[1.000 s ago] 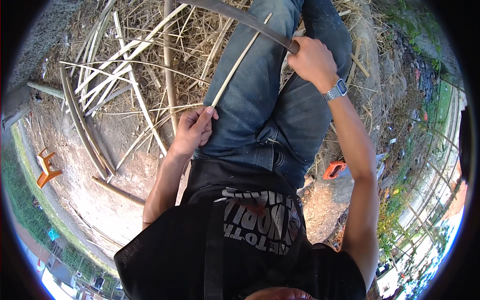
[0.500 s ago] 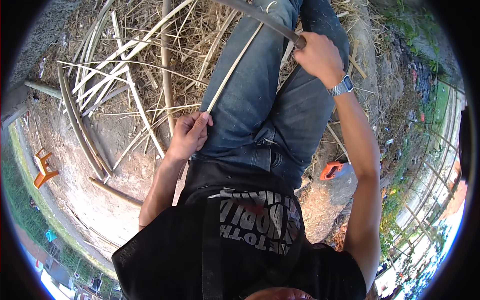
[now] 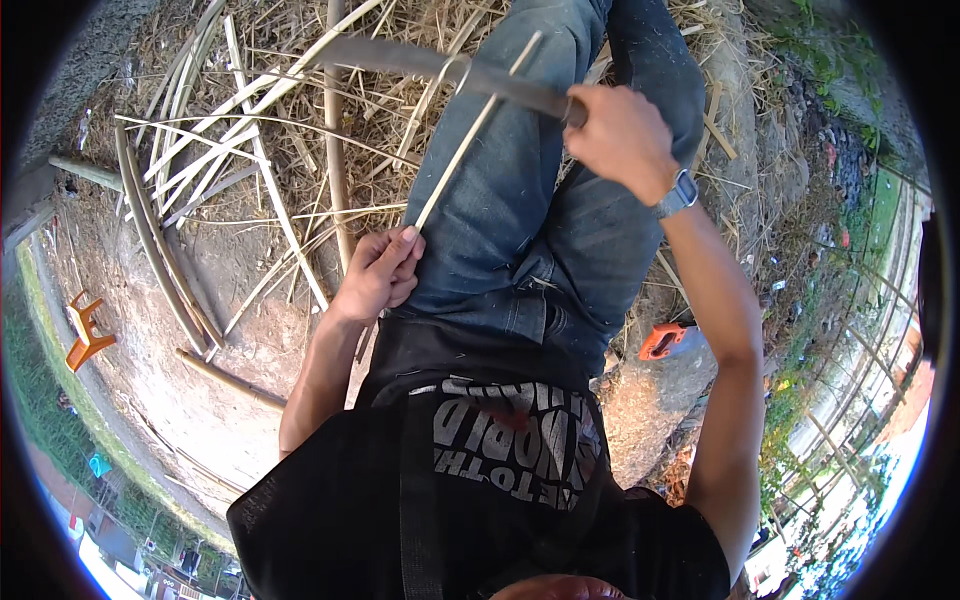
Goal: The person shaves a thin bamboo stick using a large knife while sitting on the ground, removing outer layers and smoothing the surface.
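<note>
We see the left hand (image 3: 378, 275) closed around the lower end of a thin pale bamboo strip (image 3: 468, 132), which slants up toward one o'clock across the left thigh. The right hand (image 3: 620, 135) is clenched on the handle of a long curved blade (image 3: 430, 62); the blade reaches out toward nine o'clock and crosses the strip near its upper end, touching it. Both rest over blue jeans (image 3: 520, 210), with a wristwatch (image 3: 678, 192) at the right wrist. Around the legs, from ten to twelve o'clock, split bamboo slats (image 3: 175, 240) and dry straw (image 3: 290, 130) lie on bare packed earth. At three o'clock an orange-handled tool (image 3: 662, 340) lies by a stone; at nine o'clock, well apart, sits an orange stool (image 3: 85, 335) near grass
</note>
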The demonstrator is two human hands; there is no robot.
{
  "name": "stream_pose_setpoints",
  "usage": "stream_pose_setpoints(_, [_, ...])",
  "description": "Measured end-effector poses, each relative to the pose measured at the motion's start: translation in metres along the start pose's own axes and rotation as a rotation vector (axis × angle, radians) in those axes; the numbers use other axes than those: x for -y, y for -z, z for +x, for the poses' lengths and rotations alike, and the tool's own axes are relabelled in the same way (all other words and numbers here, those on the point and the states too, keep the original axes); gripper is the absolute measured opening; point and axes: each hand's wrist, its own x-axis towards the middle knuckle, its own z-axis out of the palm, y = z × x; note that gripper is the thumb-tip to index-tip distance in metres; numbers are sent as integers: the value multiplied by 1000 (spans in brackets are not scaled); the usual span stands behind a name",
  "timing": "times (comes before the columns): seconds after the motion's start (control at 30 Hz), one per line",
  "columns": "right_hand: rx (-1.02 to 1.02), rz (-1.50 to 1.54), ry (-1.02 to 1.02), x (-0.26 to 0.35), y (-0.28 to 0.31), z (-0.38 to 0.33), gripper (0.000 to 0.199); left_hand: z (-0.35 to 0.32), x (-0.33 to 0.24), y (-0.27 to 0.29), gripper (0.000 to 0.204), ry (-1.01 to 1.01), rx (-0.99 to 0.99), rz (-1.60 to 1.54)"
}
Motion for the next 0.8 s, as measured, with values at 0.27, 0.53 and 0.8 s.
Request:
stream_pose_setpoints(0.27, [91, 34, 53, 33, -19, -17, 28, 16, -18, -5, 28, 161, 147, -252])
stream_pose_setpoints(0.53, [194, 55, 40, 34, -12, -27, 26, 21, -17, -9, 28, 184, 169, -277])
stream_pose_setpoints(0.8, [-130, -89, -232, -51, 8, 23, 29, -3, -3, 1, 31, 199, 140, -247])
